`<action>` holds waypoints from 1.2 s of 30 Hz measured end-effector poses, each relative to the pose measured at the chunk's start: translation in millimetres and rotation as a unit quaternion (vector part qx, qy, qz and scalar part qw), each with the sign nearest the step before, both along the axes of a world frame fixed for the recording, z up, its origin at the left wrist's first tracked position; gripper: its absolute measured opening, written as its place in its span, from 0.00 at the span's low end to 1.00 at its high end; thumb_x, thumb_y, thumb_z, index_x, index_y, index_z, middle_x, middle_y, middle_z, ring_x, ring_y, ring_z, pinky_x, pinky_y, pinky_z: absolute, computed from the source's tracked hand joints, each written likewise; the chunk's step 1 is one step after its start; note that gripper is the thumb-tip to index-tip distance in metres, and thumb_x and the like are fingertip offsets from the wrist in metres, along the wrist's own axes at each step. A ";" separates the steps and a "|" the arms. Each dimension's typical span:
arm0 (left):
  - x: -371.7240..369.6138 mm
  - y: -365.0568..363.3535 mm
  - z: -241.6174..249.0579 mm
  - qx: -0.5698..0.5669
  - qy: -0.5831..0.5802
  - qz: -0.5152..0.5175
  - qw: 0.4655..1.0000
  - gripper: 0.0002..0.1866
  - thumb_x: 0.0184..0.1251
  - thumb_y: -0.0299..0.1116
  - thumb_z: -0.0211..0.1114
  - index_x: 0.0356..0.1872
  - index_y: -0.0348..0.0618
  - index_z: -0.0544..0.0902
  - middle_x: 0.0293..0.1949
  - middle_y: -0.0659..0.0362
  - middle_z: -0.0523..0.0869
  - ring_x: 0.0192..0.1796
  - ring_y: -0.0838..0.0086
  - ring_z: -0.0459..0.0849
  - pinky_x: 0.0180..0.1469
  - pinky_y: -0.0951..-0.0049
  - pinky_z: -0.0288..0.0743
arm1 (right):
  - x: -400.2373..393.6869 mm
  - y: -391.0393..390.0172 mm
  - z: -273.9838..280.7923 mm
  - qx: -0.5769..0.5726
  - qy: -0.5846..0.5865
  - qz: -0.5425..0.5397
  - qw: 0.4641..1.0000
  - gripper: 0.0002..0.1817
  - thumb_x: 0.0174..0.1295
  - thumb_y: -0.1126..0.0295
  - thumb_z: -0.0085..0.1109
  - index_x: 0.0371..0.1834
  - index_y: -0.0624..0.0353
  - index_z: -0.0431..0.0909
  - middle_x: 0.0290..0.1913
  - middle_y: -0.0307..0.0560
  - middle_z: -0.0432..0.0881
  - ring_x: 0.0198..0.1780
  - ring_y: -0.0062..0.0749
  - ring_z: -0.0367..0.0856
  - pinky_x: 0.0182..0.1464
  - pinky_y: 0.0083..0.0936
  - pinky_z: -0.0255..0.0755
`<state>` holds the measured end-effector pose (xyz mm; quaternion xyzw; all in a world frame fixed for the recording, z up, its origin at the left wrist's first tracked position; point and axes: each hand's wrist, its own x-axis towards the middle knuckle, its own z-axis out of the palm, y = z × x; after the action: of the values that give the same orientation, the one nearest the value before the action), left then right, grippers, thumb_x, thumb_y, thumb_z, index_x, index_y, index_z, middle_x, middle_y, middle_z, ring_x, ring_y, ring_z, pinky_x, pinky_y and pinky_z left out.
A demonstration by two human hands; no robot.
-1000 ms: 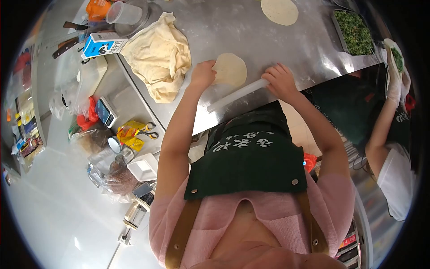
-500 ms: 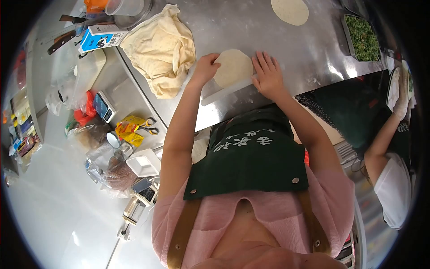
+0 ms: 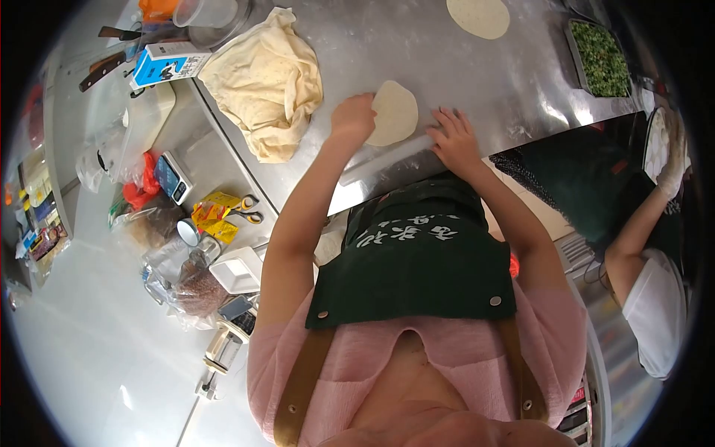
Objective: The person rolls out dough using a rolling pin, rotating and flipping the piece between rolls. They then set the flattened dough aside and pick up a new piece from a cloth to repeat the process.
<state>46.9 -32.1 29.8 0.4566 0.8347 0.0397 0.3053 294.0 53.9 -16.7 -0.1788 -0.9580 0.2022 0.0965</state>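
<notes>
A thin round of dough (image 3: 395,113) lies on the steel table. My left hand (image 3: 353,121) is closed on its left edge, fingers curled. Along the near side of the dough lies a pale rolling pin (image 3: 387,158), slanting up to the right. My right hand (image 3: 456,143) rests at the pin's right end, fingers apart and stretched forward; whether the palm presses on the pin is hidden. Left of my left hand sits a large heap of dough-coloured, crumpled material (image 3: 261,89), either dough or a cloth. Another flat dough round (image 3: 479,16) lies farther off.
A tray of chopped greens (image 3: 599,59) stands at the right edge of the steel table (image 3: 514,82). At left are a milk carton (image 3: 167,65), a scale (image 3: 172,179), scissors (image 3: 249,208) and a white tray (image 3: 237,270). A co-worker's gloved hand (image 3: 672,175) is at far right.
My left hand has moved right and curled more over the dough's edge. My right hand has drawn back slightly right, away from the dough. The dough round looks narrower and turned.
</notes>
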 end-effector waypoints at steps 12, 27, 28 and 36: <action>-10.8 -6.7 1.1 -0.020 -0.044 0.011 0.999 0.15 0.56 0.26 0.67 0.46 0.38 0.81 0.42 0.44 0.86 0.48 0.50 0.84 0.50 0.57 0.76 | 28.8 37.1 35.7 -0.038 -0.006 0.009 0.999 0.20 0.43 0.70 0.69 0.43 0.51 0.77 0.45 0.40 0.76 0.54 0.39 0.73 0.68 0.45 0.60; -30.1 6.4 -40.9 0.115 -0.312 0.240 0.912 0.21 0.54 0.31 0.71 0.49 0.34 0.82 0.41 0.50 0.88 0.41 0.67 0.86 0.43 0.68 0.78 | -63.6 32.7 -1.3 0.084 -0.080 -0.061 0.991 0.30 0.64 0.53 0.53 0.66 0.57 0.68 0.72 0.54 0.61 0.74 0.45 0.58 0.73 0.48 0.50; -33.0 12.9 -39.4 0.089 -0.297 0.195 0.931 0.21 0.53 0.32 0.71 0.49 0.35 0.83 0.41 0.49 0.88 0.41 0.65 0.86 0.43 0.67 0.78 | -75.0 39.2 3.4 0.084 -0.091 -0.059 0.990 0.31 0.65 0.53 0.53 0.67 0.58 0.67 0.72 0.54 0.61 0.74 0.46 0.58 0.73 0.48 0.50; -11.7 30.1 -19.2 0.008 -0.036 -0.053 0.998 0.15 0.56 0.32 0.67 0.45 0.44 0.85 0.39 0.49 0.87 0.46 0.53 0.84 0.46 0.57 0.77 | -69.2 38.7 1.4 0.051 -0.032 -0.045 0.997 0.32 0.61 0.55 0.57 0.67 0.59 0.67 0.72 0.55 0.61 0.74 0.47 0.58 0.73 0.50 0.51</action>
<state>35.3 -1.9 10.6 0.5006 0.7975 0.0465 0.3335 224.8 92.6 -15.3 -0.2226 -0.9608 0.1426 0.0835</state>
